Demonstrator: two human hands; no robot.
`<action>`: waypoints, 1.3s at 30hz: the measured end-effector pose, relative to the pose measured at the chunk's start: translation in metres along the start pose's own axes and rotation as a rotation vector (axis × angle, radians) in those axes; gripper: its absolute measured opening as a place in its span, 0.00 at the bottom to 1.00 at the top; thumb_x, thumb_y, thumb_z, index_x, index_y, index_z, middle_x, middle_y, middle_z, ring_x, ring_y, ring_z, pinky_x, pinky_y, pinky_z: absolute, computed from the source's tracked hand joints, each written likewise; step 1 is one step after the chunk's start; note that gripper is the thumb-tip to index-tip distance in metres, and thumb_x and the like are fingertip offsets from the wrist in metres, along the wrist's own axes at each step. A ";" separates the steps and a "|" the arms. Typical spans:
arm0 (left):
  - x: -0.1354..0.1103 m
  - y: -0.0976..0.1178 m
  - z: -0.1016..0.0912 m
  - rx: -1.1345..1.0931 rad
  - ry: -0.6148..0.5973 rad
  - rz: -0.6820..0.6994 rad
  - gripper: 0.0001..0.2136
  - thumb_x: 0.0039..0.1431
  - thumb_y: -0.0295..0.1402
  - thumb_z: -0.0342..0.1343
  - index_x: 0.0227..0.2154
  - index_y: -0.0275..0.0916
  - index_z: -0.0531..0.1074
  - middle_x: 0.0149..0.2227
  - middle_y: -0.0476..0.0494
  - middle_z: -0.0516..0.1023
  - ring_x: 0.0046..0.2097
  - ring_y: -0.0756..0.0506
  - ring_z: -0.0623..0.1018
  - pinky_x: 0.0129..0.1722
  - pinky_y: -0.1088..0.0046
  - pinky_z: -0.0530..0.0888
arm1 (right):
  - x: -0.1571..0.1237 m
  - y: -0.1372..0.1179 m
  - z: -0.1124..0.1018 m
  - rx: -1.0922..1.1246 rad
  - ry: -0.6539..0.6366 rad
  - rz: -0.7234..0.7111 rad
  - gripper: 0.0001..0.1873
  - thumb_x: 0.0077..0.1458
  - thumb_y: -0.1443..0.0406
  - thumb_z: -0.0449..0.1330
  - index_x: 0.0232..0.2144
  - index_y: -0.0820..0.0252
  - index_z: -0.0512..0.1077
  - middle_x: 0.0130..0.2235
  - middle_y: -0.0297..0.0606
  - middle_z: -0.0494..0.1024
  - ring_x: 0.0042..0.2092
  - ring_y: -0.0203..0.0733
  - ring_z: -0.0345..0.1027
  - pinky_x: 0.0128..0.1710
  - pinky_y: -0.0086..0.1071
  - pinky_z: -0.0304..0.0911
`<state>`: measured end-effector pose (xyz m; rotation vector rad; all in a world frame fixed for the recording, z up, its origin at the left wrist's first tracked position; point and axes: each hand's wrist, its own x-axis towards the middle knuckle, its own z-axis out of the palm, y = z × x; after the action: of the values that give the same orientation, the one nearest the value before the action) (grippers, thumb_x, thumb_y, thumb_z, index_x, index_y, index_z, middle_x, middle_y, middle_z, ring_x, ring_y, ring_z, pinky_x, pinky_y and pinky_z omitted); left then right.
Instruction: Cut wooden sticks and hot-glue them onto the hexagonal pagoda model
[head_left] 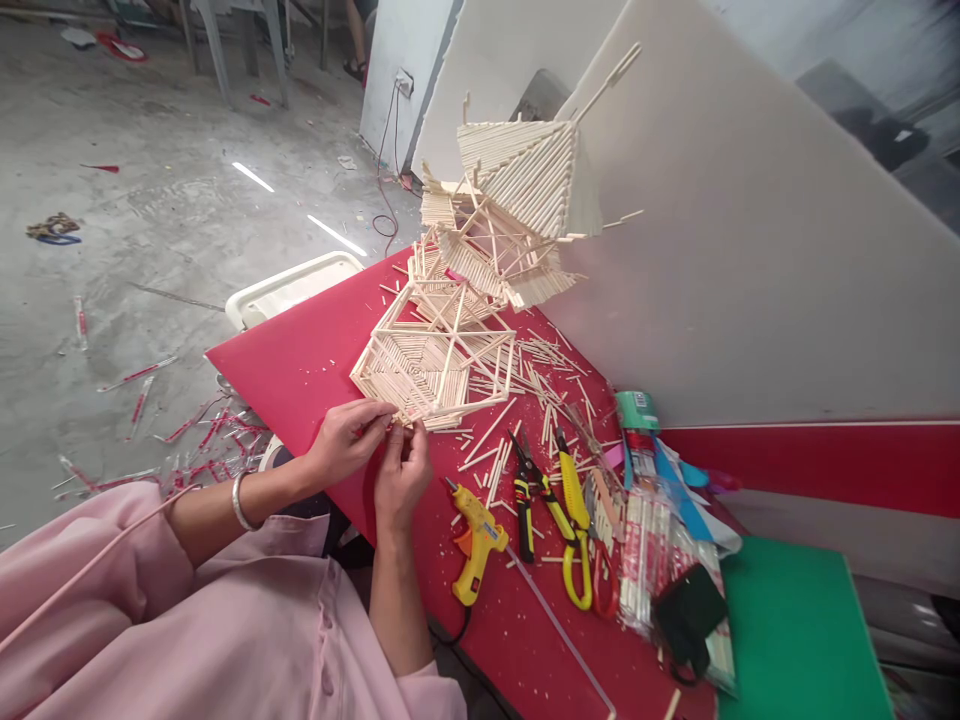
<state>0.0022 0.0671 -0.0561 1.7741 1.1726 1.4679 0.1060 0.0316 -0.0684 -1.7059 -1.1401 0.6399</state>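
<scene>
Concrete floor (187, 130), strewn with wrappers (142, 408); across it from me, one red table (300, 340), backed by a white board (720, 250).

Item: frame (412, 365), open, many-sided, of thin sticks, on the table directly before the seated person.
Item: left hand (352, 440), bangled at the wrist, fingertips pinched on the frame's near edge.
Item: right hand (403, 465), just beside it, thumb and finger drawn narrow at the same edge; the exact stick between them is too small to make out.
Item: model (525, 165), taller, roofed in sticks, standing beyond.
Item: loose sticks (496, 470), glue gun (480, 545), cutters (523, 515) and scissors (574, 495), to the right of the hands.

Handling, in my judgement: very light; stiff along each stick, weak at the joints; dry and hardly slippery; thin uprights likely to snap if squeezed. Best lifted low, both hands under the close-laid base; best steadied at a bottom corner, never by the upper crossing struts.
</scene>
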 end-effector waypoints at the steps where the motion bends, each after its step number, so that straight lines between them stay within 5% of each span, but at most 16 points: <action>1: 0.000 0.000 0.000 0.001 -0.001 0.000 0.07 0.63 0.27 0.54 0.37 0.36 0.77 0.32 0.43 0.83 0.32 0.49 0.81 0.33 0.78 0.76 | 0.000 0.000 0.000 0.000 -0.002 0.001 0.31 0.63 0.49 0.53 0.52 0.71 0.71 0.37 0.50 0.82 0.37 0.46 0.78 0.38 0.34 0.70; 39: -0.001 -0.002 0.001 0.000 -0.009 -0.024 0.08 0.63 0.28 0.53 0.37 0.37 0.78 0.33 0.42 0.83 0.33 0.48 0.82 0.34 0.76 0.77 | 0.000 -0.001 -0.001 -0.005 0.009 -0.028 0.28 0.63 0.50 0.53 0.51 0.69 0.73 0.37 0.49 0.83 0.37 0.46 0.78 0.37 0.33 0.70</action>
<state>0.0020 0.0670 -0.0585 1.7584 1.1853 1.4452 0.1067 0.0314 -0.0666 -1.6925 -1.1585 0.6117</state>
